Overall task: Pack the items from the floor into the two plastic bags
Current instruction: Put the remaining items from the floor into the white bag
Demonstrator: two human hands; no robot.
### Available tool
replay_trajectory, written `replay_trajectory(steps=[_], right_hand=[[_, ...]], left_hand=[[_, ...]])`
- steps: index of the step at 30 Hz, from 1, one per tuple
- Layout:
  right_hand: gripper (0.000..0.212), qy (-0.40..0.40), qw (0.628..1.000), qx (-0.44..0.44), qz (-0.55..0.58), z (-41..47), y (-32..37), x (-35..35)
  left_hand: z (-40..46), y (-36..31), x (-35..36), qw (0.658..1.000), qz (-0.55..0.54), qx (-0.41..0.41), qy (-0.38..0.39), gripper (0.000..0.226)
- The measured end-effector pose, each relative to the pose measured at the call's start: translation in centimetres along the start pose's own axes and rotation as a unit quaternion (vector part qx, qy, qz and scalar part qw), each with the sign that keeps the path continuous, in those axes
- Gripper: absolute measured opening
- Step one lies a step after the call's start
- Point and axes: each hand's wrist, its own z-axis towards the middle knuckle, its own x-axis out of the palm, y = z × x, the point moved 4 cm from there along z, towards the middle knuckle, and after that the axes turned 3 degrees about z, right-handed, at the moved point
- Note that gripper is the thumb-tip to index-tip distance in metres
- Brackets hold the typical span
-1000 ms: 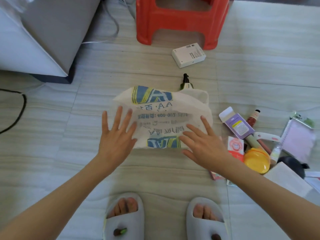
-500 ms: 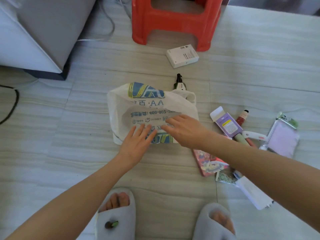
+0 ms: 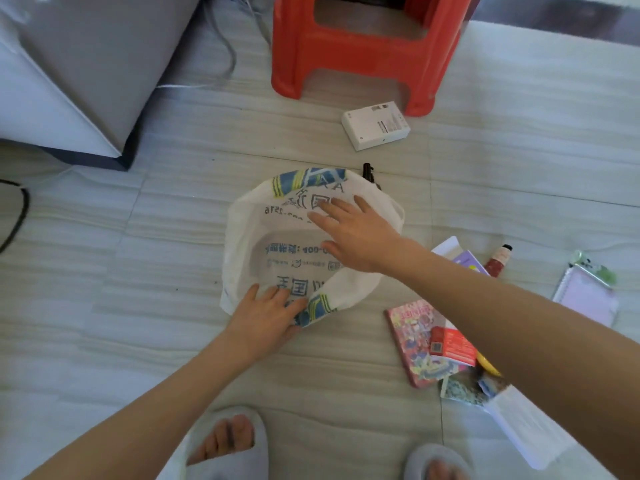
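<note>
A white plastic bag (image 3: 242, 244) with blue and yellow print lies on the floor in front of me, its mouth spread into a round opening. My left hand (image 3: 266, 317) presses the bag's near edge with flat fingers. My right hand (image 3: 356, 233) rests with spread fingers on the bag's far side. Loose items lie to the right: a pink patterned book (image 3: 408, 334), a small red box (image 3: 453, 344), a purple box (image 3: 469, 263), a red tube (image 3: 498, 261) and a pink notebook (image 3: 585, 301). A black-capped bottle (image 3: 367, 169) pokes out behind the bag. Only one bag is in view.
A red plastic stool (image 3: 363, 60) stands at the back, with a white box (image 3: 375, 125) on the floor before it. Grey furniture (image 3: 76, 71) fills the back left, and a black cable (image 3: 17, 216) lies at the left edge. My slippered feet (image 3: 225, 445) are at the bottom.
The bag's mouth has been spread open. My right hand moved from the near edge to the far side; my left hand stayed at the near edge.
</note>
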Motion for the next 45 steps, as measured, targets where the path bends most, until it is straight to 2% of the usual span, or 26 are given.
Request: replay_trajectory(steps=[2, 4, 6, 8, 12, 16, 19, 23, 25, 27, 29, 32, 36, 37, 38, 40, 42, 45], right_hand=[[0.050, -0.038, 0.998, -0.007, 0.047, -3.0, -0.1, -0.1], [0.043, -0.095, 0.990, 0.011, 0.103, -6.9, -1.0, 0.1], [0.039, -0.133, 0.977, 0.076, 0.148, -11.3, -2.8, 1.5], [0.038, -0.147, 0.953, 0.177, 0.196, -15.9, -4.8, 3.9], [0.038, -0.117, 0.887, 0.341, 0.290, -24.1, -6.8, 9.0], [0.031, -0.117, 0.818, 0.426, 0.368, -27.0, -6.7, 12.4], [0.029, -0.140, 0.806, 0.436, 0.375, -26.1, -6.7, 13.3], [0.043, -0.130, 0.818, 0.427, 0.363, -23.8, -6.7, 14.3], [0.050, -0.145, 0.810, 0.434, 0.368, -22.8, -6.5, 14.7], [0.058, -0.154, 0.800, 0.447, 0.369, -21.9, -6.3, 15.1], [0.071, -0.150, 0.795, 0.452, 0.377, -21.3, -6.0, 15.6], [0.076, -0.137, 0.794, 0.447, 0.388, -20.8, -5.7, 16.0], [0.070, -0.143, 0.777, 0.458, 0.407, -21.1, -6.0, 15.7], [0.070, -0.154, 0.770, 0.457, 0.418, -21.4, -6.0, 15.5], [0.069, -0.164, 0.765, 0.452, 0.428, -21.7, -5.8, 15.3], [0.065, -0.184, 0.764, 0.440, 0.435, -22.6, -5.5, 15.0], [0.061, -0.197, 0.767, 0.430, 0.433, -23.6, -5.4, 15.1], [0.059, -0.197, 0.773, 0.423, 0.430, -24.8, -5.2, 15.4]], left_hand=[[0.4, -0.4, -2.2, 0.999, -0.022, 0.007, -0.029, 0.053], [0.6, -1.7, -4.3, 0.997, 0.001, 0.028, -0.068, 0.052], [0.6, -3.9, -5.8, 0.993, 0.002, 0.043, -0.108, 0.047], [0.1, -6.9, -6.2, 0.987, -0.025, 0.061, -0.146, 0.042], [-1.9, -13.3, -3.8, 0.982, -0.126, 0.098, -0.102, 0.059], [-2.1, -16.8, -1.9, 0.981, -0.148, 0.119, -0.036, 0.067], [0.2, -17.3, -1.7, 0.988, -0.123, 0.092, -0.012, 0.073], [4.3, -17.2, -0.3, 0.993, -0.097, 0.062, 0.035, 0.076], [5.6, -17.4, 0.1, 0.991, -0.060, 0.117, 0.008, 0.085], [6.0, -17.1, 1.3, 0.985, -0.008, 0.171, 0.012, 0.091], [5.5, -16.4, 2.2, 0.982, 0.025, 0.187, 0.008, 0.091], [4.7, -16.6, 2.7, 0.983, 0.012, 0.185, -0.012, 0.083], [3.8, -18.7, 1.9, 0.981, 0.007, 0.192, 0.004, 0.050], [3.9, -18.8, 2.0, 0.983, 0.008, 0.185, 0.009, 0.049], [4.2, -18.7, 1.6, 0.985, 0.013, 0.173, 0.015, 0.055], [5.1, -18.2, 0.7, 0.987, 0.039, 0.154, 0.014, 0.087], [5.9, -17.9, 1.2, 0.977, 0.103, 0.180, 0.053, 0.115], [5.4, -18.2, 1.6, 0.976, 0.091, 0.171, 0.096, 0.131]])
